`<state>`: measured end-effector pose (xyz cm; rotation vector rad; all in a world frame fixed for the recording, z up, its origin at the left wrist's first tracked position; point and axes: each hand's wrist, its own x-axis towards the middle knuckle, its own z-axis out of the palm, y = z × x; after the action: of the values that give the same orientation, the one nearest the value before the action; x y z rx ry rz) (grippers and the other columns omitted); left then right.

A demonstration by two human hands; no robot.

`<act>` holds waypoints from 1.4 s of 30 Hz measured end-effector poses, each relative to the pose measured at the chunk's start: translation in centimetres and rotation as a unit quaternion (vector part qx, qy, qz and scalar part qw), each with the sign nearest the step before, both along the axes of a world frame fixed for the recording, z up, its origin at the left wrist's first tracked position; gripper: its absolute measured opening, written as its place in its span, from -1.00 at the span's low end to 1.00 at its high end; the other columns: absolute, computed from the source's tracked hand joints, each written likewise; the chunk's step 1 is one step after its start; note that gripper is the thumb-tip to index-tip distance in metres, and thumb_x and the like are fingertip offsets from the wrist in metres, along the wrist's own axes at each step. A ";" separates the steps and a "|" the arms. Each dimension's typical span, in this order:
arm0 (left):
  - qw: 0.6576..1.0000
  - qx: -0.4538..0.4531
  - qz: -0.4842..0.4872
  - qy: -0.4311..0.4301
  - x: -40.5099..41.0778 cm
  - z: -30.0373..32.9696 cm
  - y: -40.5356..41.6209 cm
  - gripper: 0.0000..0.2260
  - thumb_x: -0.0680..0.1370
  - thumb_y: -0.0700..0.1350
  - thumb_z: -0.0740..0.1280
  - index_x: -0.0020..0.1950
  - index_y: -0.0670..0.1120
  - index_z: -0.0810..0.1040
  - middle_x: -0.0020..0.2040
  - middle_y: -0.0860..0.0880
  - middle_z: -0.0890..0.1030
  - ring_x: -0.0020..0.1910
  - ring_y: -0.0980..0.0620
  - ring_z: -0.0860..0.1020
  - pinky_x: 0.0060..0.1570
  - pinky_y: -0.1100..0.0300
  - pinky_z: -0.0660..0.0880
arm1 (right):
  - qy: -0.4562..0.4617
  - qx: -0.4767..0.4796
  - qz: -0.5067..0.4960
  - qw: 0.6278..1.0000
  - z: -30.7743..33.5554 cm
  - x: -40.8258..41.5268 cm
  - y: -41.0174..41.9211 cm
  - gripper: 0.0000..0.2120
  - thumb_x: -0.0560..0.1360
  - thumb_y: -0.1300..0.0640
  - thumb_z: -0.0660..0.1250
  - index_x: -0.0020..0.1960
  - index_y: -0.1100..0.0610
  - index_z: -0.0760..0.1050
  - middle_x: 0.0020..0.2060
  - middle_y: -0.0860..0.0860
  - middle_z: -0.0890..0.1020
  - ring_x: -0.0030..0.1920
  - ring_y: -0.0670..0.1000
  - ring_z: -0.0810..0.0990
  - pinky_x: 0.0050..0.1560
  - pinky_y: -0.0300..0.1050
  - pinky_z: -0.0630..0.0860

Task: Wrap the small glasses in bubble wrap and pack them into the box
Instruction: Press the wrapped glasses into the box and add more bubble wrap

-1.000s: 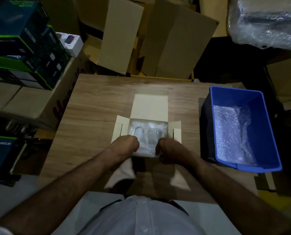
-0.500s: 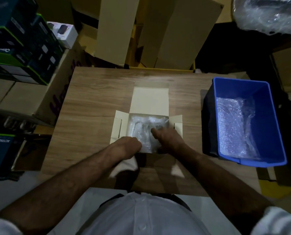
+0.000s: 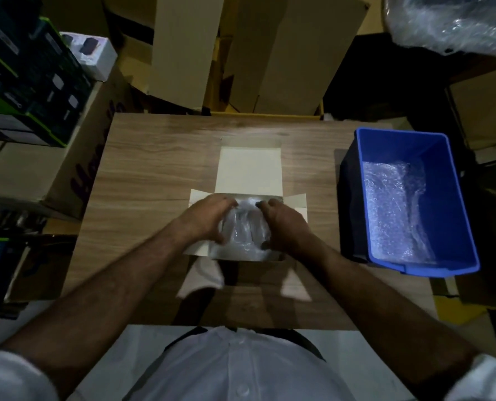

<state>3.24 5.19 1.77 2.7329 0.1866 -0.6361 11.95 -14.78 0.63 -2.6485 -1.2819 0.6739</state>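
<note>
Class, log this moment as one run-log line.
left hand + right hand: gripping bubble-wrapped glass bundle | inside open white cardboard box | lid unclosed

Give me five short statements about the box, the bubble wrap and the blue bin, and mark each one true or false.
1. Both hands, left hand and right hand, are on the bubble-wrapped bundle. True.
2. The box has its lid closed. False: the lid lies open, away from the person.
3. The blue bin holds bubble wrap. True.
4. The blue bin stands to the person's left. False: it is on the right.
5. The box sits on a wooden table. True.
</note>
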 end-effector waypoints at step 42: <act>0.940 -0.038 -0.068 -0.332 7.2 0.6 -21.9 -0.47 0.58 0.03 0.26 0.49 -0.20 0.41 0.55 -0.28 0.28 0.50 -0.24 0.29 0.44 -0.14 0.28 | -0.171 0.157 -0.266 0.936 1.8 4.2 -23.3 -0.37 0.57 -0.03 0.28 0.59 0.15 0.25 0.56 0.26 0.25 0.56 0.26 0.21 0.50 0.15 0.24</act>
<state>10.46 -16.71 2.41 2.7254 -0.1852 0.2669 16.12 -38.13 2.47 -2.7116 -0.5917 -0.0687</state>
